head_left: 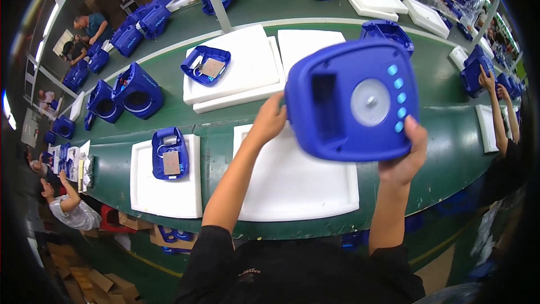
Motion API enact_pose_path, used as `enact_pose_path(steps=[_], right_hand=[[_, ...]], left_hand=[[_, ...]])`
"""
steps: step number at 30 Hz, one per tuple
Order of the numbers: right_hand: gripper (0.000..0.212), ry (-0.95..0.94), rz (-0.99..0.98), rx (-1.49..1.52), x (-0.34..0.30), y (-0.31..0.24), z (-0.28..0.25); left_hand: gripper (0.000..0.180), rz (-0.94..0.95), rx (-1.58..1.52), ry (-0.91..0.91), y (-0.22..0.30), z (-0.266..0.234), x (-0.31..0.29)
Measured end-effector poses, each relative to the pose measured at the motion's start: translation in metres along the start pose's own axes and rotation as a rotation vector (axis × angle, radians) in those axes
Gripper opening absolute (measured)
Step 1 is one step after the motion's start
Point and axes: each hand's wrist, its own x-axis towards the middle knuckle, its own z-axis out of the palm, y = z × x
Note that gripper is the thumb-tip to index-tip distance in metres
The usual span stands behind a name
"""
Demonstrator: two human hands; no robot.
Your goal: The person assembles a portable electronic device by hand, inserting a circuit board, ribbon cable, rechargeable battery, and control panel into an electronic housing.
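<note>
Both hands hold one blue plastic housing (352,101) raised above the green conveyor belt (450,141) in the head view. Left hand (270,121) grips the housing's left edge, fingers wrapped around and hidden behind the shell, thumb side facing the camera. Right hand (406,157) supports the lower right corner, palm under the bottom edge and thumb pressed against the right side near the button column. Neither hand is spread flat; each is closed on the housing. The housing is a rounded, roughly square shell of saturated blue, tilted slightly clockwise. Its face carries a dark rectangular recess on the left half, a pale grey circular disc with a small central stud on the right half, and a curved column of five light-blue round buttons along the disc's right side. Directly beneath the housing lies a white foam tray (298,183) on the belt, not in contact with it. To the left, a second white foam tray (166,188) bears a blue back panel (170,153) with a square board mounted in it. Farther up the belt, stacked foam trays (247,73) carry another blue panel (206,65). Other people's arms (498,115) reach onto the belt at the right edge.
</note>
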Motion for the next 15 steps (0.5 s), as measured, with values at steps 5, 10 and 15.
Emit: enact_pose_path(steps=[5,10,15], right_hand=[[0.049,0.107,-0.175,-0.093,0.102,0.014,0.0],[0.04,0.035,-0.105,-0.179,0.211,0.061,0.001],[0.044,0.219,0.012,-0.383,0.256,0.125,-0.018]], left_hand=[[0.063,-0.054,0.145,-0.018,-0.008,0.053,0.033],[0.065,0.013,0.345,0.052,-0.025,0.07,0.021],[0.051,0.109,0.435,0.171,-0.016,0.079,0.017]])
